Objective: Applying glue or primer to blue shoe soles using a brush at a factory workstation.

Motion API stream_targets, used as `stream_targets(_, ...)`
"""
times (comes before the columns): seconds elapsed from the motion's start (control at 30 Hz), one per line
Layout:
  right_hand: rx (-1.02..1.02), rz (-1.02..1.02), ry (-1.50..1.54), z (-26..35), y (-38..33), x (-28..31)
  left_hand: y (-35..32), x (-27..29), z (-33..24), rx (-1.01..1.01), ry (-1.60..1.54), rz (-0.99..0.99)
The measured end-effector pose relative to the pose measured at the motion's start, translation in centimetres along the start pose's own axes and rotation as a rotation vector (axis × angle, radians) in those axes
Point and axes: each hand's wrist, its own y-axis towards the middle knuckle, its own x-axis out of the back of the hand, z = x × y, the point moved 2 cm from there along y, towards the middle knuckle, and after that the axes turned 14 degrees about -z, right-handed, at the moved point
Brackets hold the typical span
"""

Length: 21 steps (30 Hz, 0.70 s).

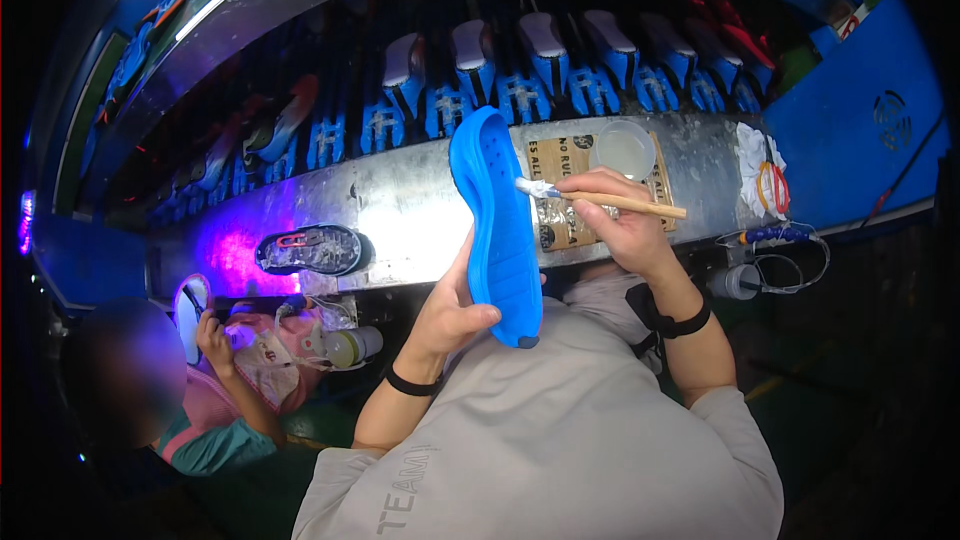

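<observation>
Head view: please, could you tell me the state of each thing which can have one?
Blue shoe sole: held in left hand, inner side showing
Paintbrush: held in right hand, bristles whitened, at the sole's edge
Plastic cup: open-topped, pale inside
Cardboard: lying on the bench
Dark shoe part: lying on the bench
Metal bench: lit, purplish at left
</observation>
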Motion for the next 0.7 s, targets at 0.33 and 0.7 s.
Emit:
stream_targets(0.33, 0.135, 0.086, -0.065, 1.7, -1.2, -0.3, 0.2, 0.0, -1.1, -0.051, 0.021, -0.021)
stream_targets(0.7, 0.115, 0.086, 0.009, 2.8, -2.8, -0.6, 0.6, 0.5, -2.1, -0.154, 0.075, -0.088)
